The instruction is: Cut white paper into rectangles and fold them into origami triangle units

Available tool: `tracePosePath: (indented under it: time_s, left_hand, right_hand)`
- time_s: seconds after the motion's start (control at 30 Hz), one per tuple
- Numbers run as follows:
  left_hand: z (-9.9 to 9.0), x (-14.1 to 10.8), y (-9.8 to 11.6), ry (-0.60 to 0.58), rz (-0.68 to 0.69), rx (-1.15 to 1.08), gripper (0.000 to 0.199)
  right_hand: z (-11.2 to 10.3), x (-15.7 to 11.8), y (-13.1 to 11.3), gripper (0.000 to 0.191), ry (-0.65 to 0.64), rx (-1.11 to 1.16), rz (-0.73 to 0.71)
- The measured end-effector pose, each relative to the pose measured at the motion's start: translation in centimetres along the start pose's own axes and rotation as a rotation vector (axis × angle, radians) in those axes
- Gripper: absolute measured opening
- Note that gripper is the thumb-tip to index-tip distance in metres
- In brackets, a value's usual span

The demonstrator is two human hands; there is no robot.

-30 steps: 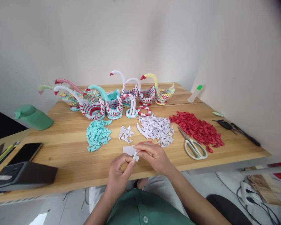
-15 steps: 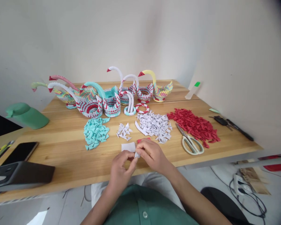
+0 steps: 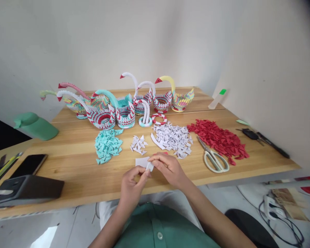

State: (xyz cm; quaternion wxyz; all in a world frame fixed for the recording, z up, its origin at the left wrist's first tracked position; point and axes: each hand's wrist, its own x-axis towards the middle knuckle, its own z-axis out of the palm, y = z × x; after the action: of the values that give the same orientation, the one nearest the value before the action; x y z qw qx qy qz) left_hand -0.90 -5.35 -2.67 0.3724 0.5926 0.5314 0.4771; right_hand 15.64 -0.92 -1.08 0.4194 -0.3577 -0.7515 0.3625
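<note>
Between the fingertips of both hands is a small piece of white paper (image 3: 150, 166), partly folded. My left hand (image 3: 133, 181) pinches its lower left side with thumb and forefinger. My right hand (image 3: 168, 168) grips the upper right edge, thumb and fingers pressed together. Just beyond the left fingers lies a flat white paper sheet (image 3: 142, 161) on the table, and a bit of red paper (image 3: 165, 153) shows from behind the right hand. A small group of folded white paper triangles (image 3: 138, 144) lies farther off, beside a bigger white pile (image 3: 174, 139).
Turquoise (image 3: 109, 145) and red paper triangles (image 3: 219, 139) lie in piles left and right. White-handled scissors (image 3: 213, 159) rest near the red pile. Several folded paper swans (image 3: 100, 115) stand at the back. A phone (image 3: 29, 165) and a green bottle (image 3: 36, 126) are at left.
The white paper between my fingers shows more of its flat face now, and my right fingers have shifted slightly up along its edge. The camera view has moved a little.
</note>
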Motion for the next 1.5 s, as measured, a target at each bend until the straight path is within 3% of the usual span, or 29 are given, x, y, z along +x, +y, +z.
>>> tracePosePath:
  time_s: [0.2,0.4,0.63,0.73,0.83,0.97,1.2,1.4,1.5]
  left_hand:
    - [-0.2,0.2,0.0,-0.036,0.032,0.024,0.026]
    - [0.0,0.6,0.0,-0.029,0.088,0.137,0.027]
    - [0.3,0.7,-1.4,-0.022,-0.103,-0.140,0.028]
    - [0.1,0.8,-1.8,-0.034,-0.135,-0.198,0.028]
    - [-0.1,1.1,-1.9,-0.049,-0.144,-0.241,0.020]
    - [-0.5,1.6,-1.7,0.015,-0.127,-0.239,0.014]
    - [-1.0,1.8,-0.9,-0.010,-0.078,-0.155,0.019]
    - [-0.6,1.9,-1.4,-0.175,-0.286,-0.579,0.021]
    - [-0.2,2.1,-1.6,-0.198,-0.357,-0.776,0.023]
  right_hand:
    - [0.3,0.2,0.1,0.019,-0.035,0.037,0.017]
    - [0.5,0.8,-0.1,0.029,-0.030,-0.101,-0.110]
    - [-0.7,0.9,0.2,0.027,-0.060,0.163,0.179]
    - [-0.6,0.8,0.2,0.021,-0.087,0.168,0.217]
    - [-0.2,0.9,0.1,0.019,-0.073,0.108,0.205]
    - [0.3,1.1,0.0,0.016,-0.066,-0.001,0.148]
    - [0.4,1.1,-0.1,0.008,-0.045,-0.017,0.075]
    - [0.2,1.1,0.2,0.009,-0.004,0.019,0.056]
    - [0.2,1.1,0.5,0.009,0.022,-0.022,0.009]
